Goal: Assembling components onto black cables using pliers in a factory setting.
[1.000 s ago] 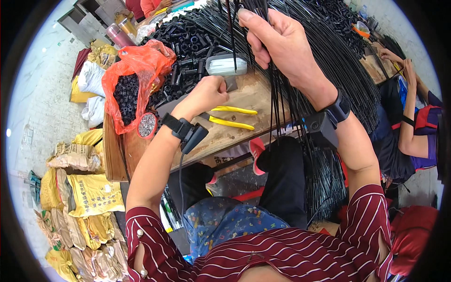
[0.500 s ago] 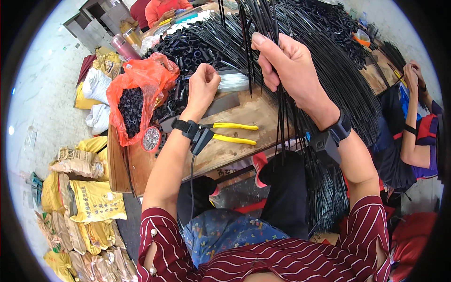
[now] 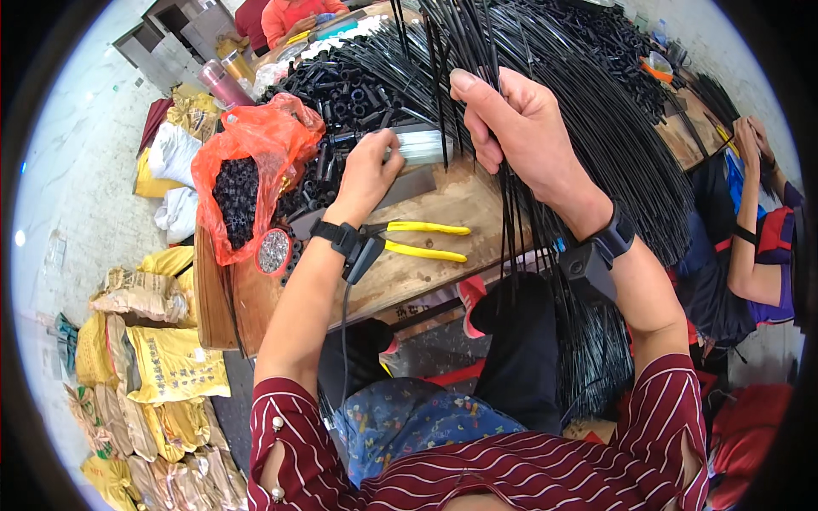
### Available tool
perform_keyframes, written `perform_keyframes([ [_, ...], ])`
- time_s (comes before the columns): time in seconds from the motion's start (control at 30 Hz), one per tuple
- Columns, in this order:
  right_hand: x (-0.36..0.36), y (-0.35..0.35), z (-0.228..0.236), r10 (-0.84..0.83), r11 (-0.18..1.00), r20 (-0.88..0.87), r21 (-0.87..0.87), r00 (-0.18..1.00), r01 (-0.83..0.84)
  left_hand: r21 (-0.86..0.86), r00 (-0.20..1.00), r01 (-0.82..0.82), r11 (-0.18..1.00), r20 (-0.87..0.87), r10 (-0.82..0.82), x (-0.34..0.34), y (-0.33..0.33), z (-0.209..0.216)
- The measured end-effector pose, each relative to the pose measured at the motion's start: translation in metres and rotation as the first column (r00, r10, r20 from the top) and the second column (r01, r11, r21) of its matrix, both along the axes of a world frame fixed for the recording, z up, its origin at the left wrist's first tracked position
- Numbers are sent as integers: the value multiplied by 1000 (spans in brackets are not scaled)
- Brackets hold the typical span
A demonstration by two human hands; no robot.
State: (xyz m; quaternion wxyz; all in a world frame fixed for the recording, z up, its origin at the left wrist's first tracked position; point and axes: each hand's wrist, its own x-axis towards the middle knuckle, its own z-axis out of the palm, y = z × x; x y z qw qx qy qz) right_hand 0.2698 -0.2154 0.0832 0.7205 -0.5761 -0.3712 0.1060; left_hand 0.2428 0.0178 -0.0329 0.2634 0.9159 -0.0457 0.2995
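Your right hand [image 3: 530, 136] is clamped round thin black rods [image 3: 467, 41], long axis near-upright, tops leaning left, cut off above the grip; lower ends blur against your trousers [image 3: 516, 349]. Left of it, your left hand [image 3: 365, 177] curls by pale strips [image 3: 422, 147]; I can't tell whether it pinches any.

Black rods [image 3: 467, 38], in my right hand [image 3: 528, 128]: gripped stretch hidden, upper ends cut off by the top edge. Pale strips [image 3: 424, 147], at my left hand [image 3: 368, 175]: left ends covered; pinch on any, unclear. Yellow-handled pliers [image 3: 426, 227], below my left hand: head hidden behind wrist strap [image 3: 337, 236]. Metal bits [image 3: 273, 253], left of that hand: too small to tell apart.
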Motion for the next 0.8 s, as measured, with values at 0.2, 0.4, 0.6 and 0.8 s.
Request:
perform_keyframes([
  [0.2, 0, 9, 4, -38, 999, 123, -14, 992, 40, 144, 1000, 8, 990, -22, -5, -10, -1, 10],
  [0.4, 2, 14, 14, -81, 995, 270, -28, 959, 92, 46, 969, -53, 998, -239, 63, -77, -46, 45],
  [0.6, -10, 31, 20, -91, 996, 291, 30, 953, 86, 225, 828, 77, 971, -557, 64, -127, -75, 22],
  [0.8, -20, 41, 36, -97, 995, 124, 45, 988, 92, 86, 880, 72, 994, -474, -22, -123, -56, 4],
])
